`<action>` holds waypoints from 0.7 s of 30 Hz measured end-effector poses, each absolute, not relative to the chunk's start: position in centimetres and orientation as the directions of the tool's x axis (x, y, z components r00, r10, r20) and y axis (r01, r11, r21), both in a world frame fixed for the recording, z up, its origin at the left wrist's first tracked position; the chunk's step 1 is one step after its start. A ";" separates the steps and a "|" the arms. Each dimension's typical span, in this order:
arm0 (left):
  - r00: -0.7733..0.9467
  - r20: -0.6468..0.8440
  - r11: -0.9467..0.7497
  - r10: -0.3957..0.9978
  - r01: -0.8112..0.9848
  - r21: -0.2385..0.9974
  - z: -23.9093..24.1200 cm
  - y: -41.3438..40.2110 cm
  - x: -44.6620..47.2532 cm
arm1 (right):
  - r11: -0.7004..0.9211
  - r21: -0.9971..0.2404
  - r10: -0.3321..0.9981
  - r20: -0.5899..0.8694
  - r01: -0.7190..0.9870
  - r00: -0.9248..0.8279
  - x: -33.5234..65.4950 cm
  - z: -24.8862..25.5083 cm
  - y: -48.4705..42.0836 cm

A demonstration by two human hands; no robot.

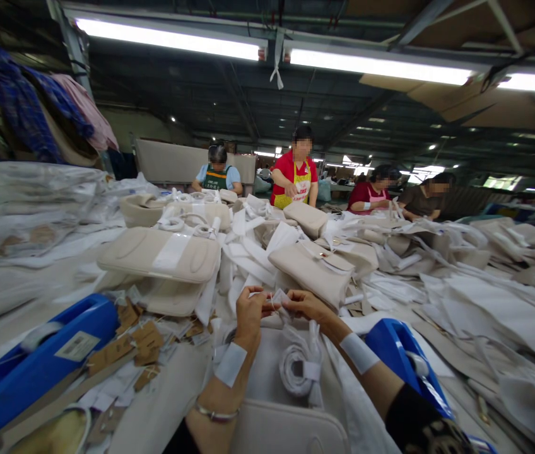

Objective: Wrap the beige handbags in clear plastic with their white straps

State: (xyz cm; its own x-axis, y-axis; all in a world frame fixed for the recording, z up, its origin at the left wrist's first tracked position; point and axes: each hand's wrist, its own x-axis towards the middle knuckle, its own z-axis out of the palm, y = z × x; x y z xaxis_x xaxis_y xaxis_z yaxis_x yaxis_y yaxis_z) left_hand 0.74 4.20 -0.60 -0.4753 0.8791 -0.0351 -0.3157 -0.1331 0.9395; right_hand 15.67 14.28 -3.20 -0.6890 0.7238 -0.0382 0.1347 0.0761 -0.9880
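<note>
My left hand (250, 310) is closed, its fingertips pinching a thin white string. Close beside it, my right hand (306, 305) pinches a small translucent plastic piece (281, 297); its exact kind is hard to make out. Both hands are above an open beige handbag (291, 429), its flap toward me. A coiled strap wrapped in white (294, 371) lies on the bag below my hands. A strip of whitish tape is stuck on each of my forearms.
Blue tape dispensers stand at left (45, 362) and right (407, 359). Brown cardboard tags (147, 340) lie beside the left one. Wrapped beige bags (161, 252) and another beige bag (315, 268) are piled ahead amid white paper. Several people work across the table.
</note>
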 end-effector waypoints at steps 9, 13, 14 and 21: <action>-0.524 0.115 -0.160 0.844 -0.042 0.986 -0.8 4.5 1.0 | 0.211 -0.952 0.625 -0.041 0.220 -0.779 14.4 -0.2 13.8; -0.384 0.566 -0.302 0.729 0.561 0.770 -0.3 3.8 1.5 | 0.207 -0.960 0.618 -0.022 0.190 -0.786 13.9 -0.3 14.0; -0.374 0.633 -0.304 0.677 0.641 0.704 -0.2 3.8 1.4 | 0.201 -0.965 0.632 -0.005 0.171 -0.775 14.0 -0.4 14.0; -0.322 0.456 -0.283 0.830 0.461 0.841 -0.7 4.7 0.9 | 0.171 -0.982 0.659 0.053 0.080 -0.750 15.9 -0.3 13.2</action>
State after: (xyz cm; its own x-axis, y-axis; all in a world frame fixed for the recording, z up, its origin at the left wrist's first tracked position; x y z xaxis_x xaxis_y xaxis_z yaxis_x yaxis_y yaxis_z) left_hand 0.86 4.68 -0.71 -0.3222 0.8296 0.4560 0.4605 -0.2835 0.8412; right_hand 15.95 13.21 -0.35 -0.7500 0.6592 0.0534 0.0804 0.1710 -0.9820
